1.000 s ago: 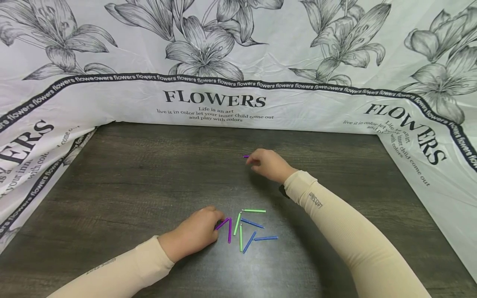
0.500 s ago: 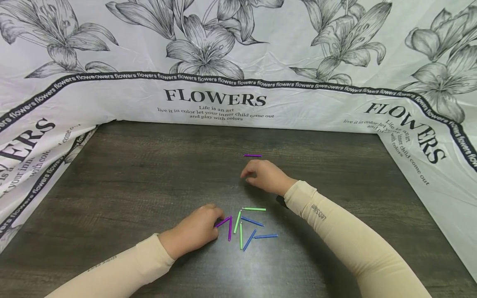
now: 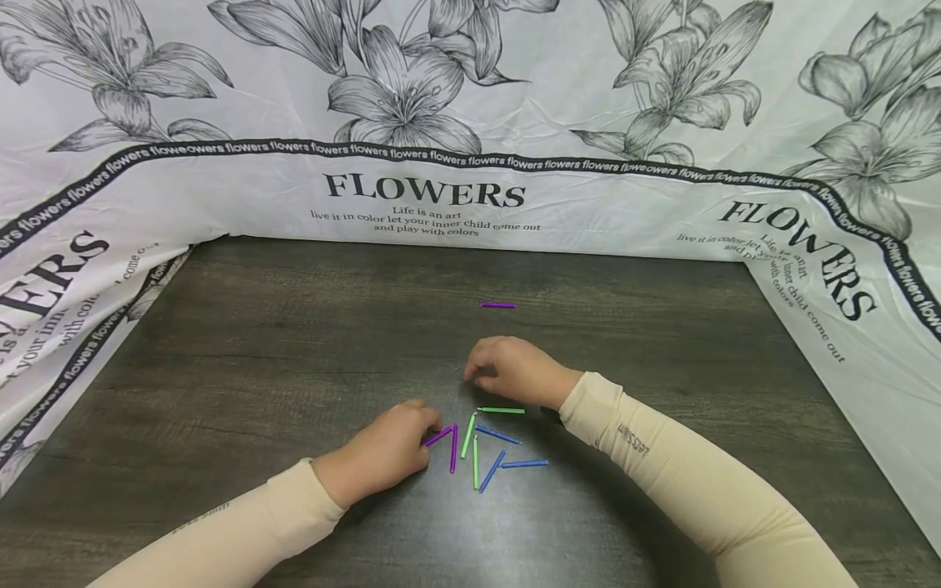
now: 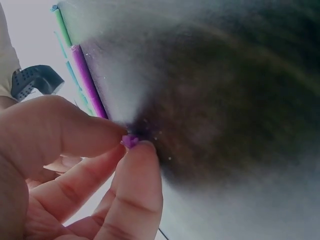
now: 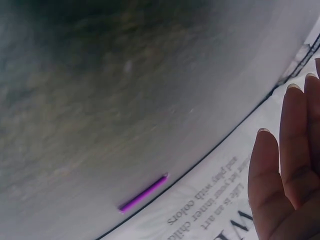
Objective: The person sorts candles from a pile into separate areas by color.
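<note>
The left hand [image 3: 376, 452] pinches a purple stick [image 3: 439, 437] at the cluster's [image 3: 475, 463] edge; a lone purple stick [image 3: 498, 305] lies farther up the desk [image 3: 294, 343]. The right hand [image 3: 520, 371] hovers, fingers [image 5: 295, 145] loose, empty. Laying out purples, I'd guess; next, take the pinched one.

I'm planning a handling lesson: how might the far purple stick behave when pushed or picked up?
The far purple stick looks straight, so it is probably stiff. Being so thin, it is likely light. It may slide or roll on the flat table.
</note>
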A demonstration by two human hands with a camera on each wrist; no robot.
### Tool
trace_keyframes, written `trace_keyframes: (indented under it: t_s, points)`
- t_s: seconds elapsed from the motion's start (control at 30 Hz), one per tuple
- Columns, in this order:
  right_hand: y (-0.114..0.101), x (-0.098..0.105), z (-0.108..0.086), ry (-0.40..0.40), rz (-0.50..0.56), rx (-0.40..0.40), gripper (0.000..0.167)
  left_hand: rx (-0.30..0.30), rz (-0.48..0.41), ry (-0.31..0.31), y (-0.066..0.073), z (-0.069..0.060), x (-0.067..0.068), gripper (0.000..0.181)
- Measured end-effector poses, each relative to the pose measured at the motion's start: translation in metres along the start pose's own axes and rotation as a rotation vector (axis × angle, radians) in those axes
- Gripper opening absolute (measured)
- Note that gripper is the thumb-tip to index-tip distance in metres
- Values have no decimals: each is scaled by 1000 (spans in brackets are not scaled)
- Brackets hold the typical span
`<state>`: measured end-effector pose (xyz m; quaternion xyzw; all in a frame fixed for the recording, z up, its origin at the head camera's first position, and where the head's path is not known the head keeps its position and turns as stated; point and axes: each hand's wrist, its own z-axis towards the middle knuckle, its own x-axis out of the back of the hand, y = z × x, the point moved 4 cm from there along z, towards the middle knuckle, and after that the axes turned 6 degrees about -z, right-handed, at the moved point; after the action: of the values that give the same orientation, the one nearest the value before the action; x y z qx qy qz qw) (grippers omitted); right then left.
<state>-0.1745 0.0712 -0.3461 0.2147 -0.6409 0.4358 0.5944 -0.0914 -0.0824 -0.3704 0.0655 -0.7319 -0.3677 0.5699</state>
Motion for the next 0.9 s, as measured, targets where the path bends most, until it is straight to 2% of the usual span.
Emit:
trace_keyframes:
  t_s: [0.37, 0.7, 0.9]
  points:
    - [-17, -5, -4, -26, -3, 133, 14, -9, -18, 5, 0, 0, 2, 24]
    - [-30, -13, -2, -90, -49, 218, 14, 20, -52, -7, -4, -1, 5, 26]
    - [-33, -18, 0, -118, -71, 244, 13, 6, -41, 3, -4, -2, 7, 25]
